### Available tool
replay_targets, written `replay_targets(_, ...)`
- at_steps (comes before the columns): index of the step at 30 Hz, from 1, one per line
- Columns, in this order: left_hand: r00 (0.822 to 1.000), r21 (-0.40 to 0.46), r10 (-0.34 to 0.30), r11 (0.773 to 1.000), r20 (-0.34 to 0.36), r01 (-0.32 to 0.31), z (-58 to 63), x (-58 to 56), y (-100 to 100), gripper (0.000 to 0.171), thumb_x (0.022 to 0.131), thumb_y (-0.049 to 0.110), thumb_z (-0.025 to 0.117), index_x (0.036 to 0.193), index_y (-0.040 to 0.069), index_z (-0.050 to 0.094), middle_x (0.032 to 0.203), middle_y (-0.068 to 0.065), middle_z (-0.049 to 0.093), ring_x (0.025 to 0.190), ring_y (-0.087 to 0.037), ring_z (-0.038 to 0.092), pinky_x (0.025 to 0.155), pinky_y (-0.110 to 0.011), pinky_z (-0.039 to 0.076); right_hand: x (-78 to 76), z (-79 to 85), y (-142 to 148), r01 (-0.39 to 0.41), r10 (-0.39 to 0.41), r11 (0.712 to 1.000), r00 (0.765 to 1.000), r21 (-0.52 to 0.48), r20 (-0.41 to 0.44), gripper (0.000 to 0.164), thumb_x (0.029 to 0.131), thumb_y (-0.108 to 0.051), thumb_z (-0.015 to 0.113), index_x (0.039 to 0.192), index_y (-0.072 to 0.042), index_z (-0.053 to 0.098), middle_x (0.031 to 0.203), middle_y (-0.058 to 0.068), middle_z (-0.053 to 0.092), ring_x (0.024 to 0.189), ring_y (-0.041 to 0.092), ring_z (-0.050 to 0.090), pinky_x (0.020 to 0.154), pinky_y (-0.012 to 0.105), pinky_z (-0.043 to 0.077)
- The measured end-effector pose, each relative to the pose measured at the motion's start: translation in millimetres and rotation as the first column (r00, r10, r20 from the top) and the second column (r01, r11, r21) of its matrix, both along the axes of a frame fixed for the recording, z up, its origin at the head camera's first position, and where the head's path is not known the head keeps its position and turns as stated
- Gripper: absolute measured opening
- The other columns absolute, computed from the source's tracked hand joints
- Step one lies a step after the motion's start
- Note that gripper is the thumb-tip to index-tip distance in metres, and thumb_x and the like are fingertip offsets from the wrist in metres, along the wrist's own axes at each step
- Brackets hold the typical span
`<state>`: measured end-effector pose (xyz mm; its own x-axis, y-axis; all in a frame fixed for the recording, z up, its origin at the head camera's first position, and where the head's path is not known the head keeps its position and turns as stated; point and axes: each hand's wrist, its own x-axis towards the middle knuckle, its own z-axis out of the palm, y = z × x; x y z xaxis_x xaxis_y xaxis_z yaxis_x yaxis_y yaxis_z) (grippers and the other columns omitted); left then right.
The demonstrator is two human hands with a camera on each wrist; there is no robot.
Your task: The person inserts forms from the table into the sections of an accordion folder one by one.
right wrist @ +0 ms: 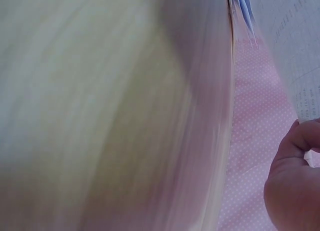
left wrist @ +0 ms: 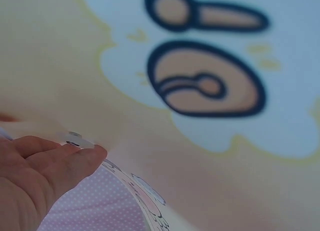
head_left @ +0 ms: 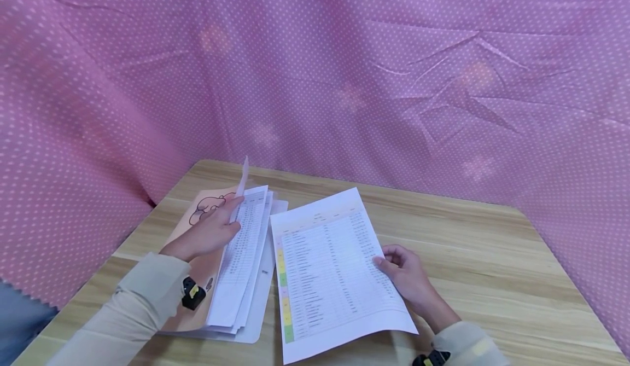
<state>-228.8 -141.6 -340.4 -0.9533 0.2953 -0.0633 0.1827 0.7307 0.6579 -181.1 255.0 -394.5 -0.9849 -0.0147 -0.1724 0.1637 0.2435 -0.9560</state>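
Note:
A peach folder [head_left: 209,265] with a cartoon drawing on its cover stands partly open at the left of the table, several printed sheets [head_left: 246,245] inside. My left hand [head_left: 211,232] pinches the edge of its cover, fingertips near the top of the papers. In the left wrist view the left hand [left wrist: 55,166] has that edge between thumb and fingers, and the cartoon cover [left wrist: 210,136] fills much of the picture. My right hand [head_left: 403,276] pinches the right edge of a printed sheet [head_left: 334,267] with a coloured left column. In the right wrist view this sheet [right wrist: 295,46] hangs from the hand.
The wooden table [head_left: 472,245] extends to the right of the sheet. A pink dotted cloth [head_left: 344,81] hangs behind the table and along both sides. Black devices sit at both sleeve cuffs, one at the left cuff [head_left: 193,294].

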Motion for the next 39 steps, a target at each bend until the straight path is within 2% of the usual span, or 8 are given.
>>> replay_targets(6, 1.000, 0.018, 0.002, 1.000, 0.023, -0.003, 0.7, 0.5, 0, 0.063, 0.094, 0.014, 0.037, 0.150, -0.002, 0.011, 0.154, -0.025, 0.014, 0.139, -0.041, 0.019, 0.111, -0.058, 0.017, -0.1, -0.2, -5, -0.010, 0.010, 1.000, 1.000, 0.007, 0.006, 0.021, 0.091, -0.011, 0.061, 0.109, -0.001, 0.060, 0.093, 0.013, 0.059, 0.077, 0.023, 0.060, 0.061, 0.027, 0.052)
replay_targets(16, 1.000, 0.007, 0.006, 1.000, 0.020, -0.006, 1.7, 1.6, 0, 0.062, 0.095, 0.015, 0.036, 0.150, -0.001, 0.012, 0.155, -0.023, 0.012, 0.142, -0.041, 0.011, 0.112, -0.059, 0.013, -5.7, -3.4, -14, -0.057, 0.057, 0.998, 0.998, -0.024, -0.010, 0.020, 0.091, -0.011, 0.060, 0.109, -0.002, 0.061, 0.092, 0.013, 0.059, 0.076, 0.023, 0.061, 0.060, 0.027, 0.053)
replay_targets(30, 0.999, 0.014, 0.010, 1.000, 0.032, -0.011, 1.9, 2.9, 0, 0.063, 0.095, 0.016, 0.037, 0.151, 0.001, 0.010, 0.156, -0.022, 0.010, 0.142, -0.041, 0.010, 0.112, -0.059, 0.012, -12.7, -5.0, -34, -0.052, 0.052, 0.997, 0.999, -0.051, 0.000, 0.018, 0.090, -0.011, 0.061, 0.107, -0.003, 0.062, 0.090, 0.013, 0.059, 0.075, 0.022, 0.060, 0.060, 0.027, 0.052)
replay_targets(39, 0.999, 0.013, 0.010, 1.000, 0.035, -0.010, 3.4, 5.2, 0, 0.063, 0.096, 0.017, 0.037, 0.151, 0.003, 0.009, 0.156, -0.022, 0.010, 0.141, -0.041, 0.012, 0.111, -0.060, 0.014, -16.1, -6.4, -43, -0.053, 0.052, 0.998, 0.998, -0.036, -0.033, 0.017, 0.089, -0.011, 0.063, 0.105, -0.003, 0.063, 0.088, 0.012, 0.058, 0.074, 0.021, 0.058, 0.059, 0.025, 0.050)
